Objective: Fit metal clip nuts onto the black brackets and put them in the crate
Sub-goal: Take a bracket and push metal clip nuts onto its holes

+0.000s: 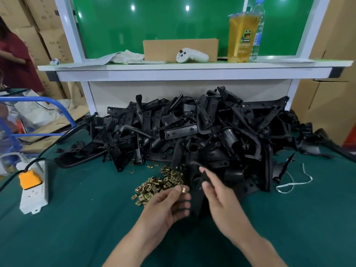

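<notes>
Bracket heap [202,132] behind, power strip [33,191] left, open cloth [86,218] between

Bright, even light falls from overhead, leaving round white glare spots on the glossy green board [163,26] and only faint, soft shadows on the counter [77,218] under the arms. The wide lens bends the lines of the shelf [192,67] and smears the outer edges, while the heap of black brackets [192,132] sinks into near-featureless dark. Slight motion blur softens the left hand [167,203], its pinched clip nut [183,189], and the right hand [217,191] gripping a bracket [196,195].
</notes>
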### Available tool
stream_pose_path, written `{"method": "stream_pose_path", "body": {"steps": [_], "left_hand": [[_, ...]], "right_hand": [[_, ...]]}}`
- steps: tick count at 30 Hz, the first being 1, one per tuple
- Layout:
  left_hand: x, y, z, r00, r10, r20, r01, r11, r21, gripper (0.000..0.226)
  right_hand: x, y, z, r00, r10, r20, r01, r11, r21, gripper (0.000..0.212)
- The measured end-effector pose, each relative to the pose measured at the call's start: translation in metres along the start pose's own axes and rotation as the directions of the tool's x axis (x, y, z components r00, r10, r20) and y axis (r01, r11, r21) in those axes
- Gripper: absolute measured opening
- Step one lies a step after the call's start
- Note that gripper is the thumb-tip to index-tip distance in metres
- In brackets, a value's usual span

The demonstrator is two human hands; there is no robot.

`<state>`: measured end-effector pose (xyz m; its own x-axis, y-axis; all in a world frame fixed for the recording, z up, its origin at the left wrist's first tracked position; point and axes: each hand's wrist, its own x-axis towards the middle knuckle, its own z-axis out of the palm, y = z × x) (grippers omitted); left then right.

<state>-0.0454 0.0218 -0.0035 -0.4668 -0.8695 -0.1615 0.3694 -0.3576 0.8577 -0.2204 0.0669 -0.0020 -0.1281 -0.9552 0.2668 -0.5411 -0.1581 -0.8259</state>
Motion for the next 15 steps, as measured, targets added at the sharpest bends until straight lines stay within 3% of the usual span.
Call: {"method": "stream_pose_path", "body": {"steps": [5,9,15], "left_hand": [[0.002,-0.002,-0.003,0.998,-0.054,0.03,0.053,0.999,0.005,0.017],[0.003,-0.004,-0.001,0.999,-0.044,0.029,0.044,0.999,-0.004,0.015],[0.006,-0.007,-0.004,0.999,-0.026,0.041,0.025,0.999,0.04,0.022]], "right_hand": [[0.002,0.014,0.014,0.995,-0.087,-0.053,0.08,0.989,-0.122,0.045],[0.003,0.018,0.012,0.993,-0.099,-0.071,0.089,0.987,-0.131,0.051],[0.001,0.022,0.013,0.99,-0.134,-0.049,0.13,0.989,-0.074,0.043]]}}
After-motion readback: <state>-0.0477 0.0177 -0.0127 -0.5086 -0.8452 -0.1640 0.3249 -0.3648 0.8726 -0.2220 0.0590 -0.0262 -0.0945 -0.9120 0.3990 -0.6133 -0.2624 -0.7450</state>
